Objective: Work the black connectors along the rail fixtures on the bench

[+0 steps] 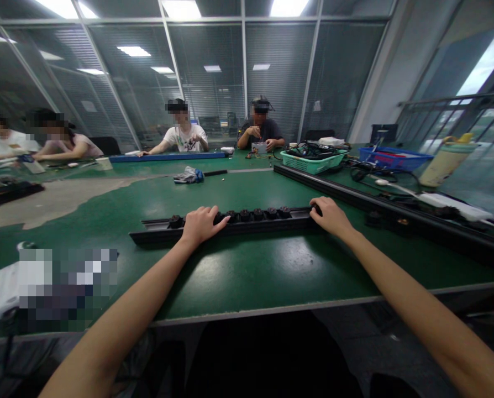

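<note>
Presently, on the green tabletop [247, 282], from the left: a white device [7, 287] lies near the near edge, part of it blurred out. Beyond it, a bare beige patch [60, 202] shows in the surface. Two seated people are at the far left, with a paper cup [104, 163] on the table near them.

Centre-left: a long blue bar [168, 157] lies along the far side, in front of a person in a white T-shirt. A grey-and-blue cloth bundle [189, 176] lies nearer.

Centre: a black channel rail [251, 226] lies roughly crosswise in front of the wearer, a row of black knobs [258, 214] standing in its trough. The left hand [199, 225] rests over the rail left of its middle, thumb pointing right; cannot tell whether it grasps the rail or a knob beneath.

The right hand [332, 215] has thumb and fingers closed on the rail's right end, a dark part partly visible between them. Beyond, a person in a dark shirt handles a small object.

Right: a long black rail [379, 205] runs diagonally. Behind it are a green basket [309, 164] of cables, a blue basket [396, 159], a tumbler [441, 166] and a white power strip [456, 205].
</note>
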`<state>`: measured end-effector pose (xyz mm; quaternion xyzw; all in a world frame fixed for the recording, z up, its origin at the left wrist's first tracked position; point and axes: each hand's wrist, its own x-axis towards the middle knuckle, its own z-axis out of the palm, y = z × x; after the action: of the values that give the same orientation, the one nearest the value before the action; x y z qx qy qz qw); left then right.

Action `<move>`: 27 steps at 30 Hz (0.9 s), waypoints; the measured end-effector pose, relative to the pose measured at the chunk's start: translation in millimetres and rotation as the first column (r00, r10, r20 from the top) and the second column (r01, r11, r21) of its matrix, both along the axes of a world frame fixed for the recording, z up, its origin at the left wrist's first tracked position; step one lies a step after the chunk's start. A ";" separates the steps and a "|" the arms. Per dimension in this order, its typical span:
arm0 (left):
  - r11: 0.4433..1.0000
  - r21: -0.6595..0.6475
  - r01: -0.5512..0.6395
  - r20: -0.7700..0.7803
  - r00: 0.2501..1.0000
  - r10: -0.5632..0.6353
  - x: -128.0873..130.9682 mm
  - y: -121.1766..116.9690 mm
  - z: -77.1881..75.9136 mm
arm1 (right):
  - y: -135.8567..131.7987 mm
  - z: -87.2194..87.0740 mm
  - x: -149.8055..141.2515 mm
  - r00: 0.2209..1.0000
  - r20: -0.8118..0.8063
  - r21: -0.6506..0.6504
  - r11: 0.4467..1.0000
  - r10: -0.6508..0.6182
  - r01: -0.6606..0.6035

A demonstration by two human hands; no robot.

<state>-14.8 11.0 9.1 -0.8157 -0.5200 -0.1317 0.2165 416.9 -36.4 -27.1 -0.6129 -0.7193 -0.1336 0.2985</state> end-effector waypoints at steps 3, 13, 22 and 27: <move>1.000 -0.002 0.001 0.004 1.000 -0.001 -0.2 -0.1 0.1 | 0.8 -0.5 3.4 1.000 -0.016 -0.012 1.000 0.005 -0.005; 1.000 -0.009 0.008 0.022 1.000 -0.008 -0.6 0.7 -0.4 | 4.1 1.6 12.6 0.991 -0.090 -0.019 0.995 0.096 -0.098; 1.000 -0.014 0.001 0.029 1.000 -0.001 -0.4 0.4 -0.6 | 4.4 3.4 17.0 0.993 -0.060 0.004 0.995 0.100 -0.100; 1.000 0.011 0.009 0.011 1.000 -0.009 -1.7 2.5 -2.1 | 5.7 2.5 18.7 0.995 -0.046 0.002 0.996 0.084 -0.084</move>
<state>-16.5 13.5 6.9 -0.8161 -0.5168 -0.1401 0.2174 435.6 -30.7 -24.6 -0.5850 -0.7374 -0.1070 0.3204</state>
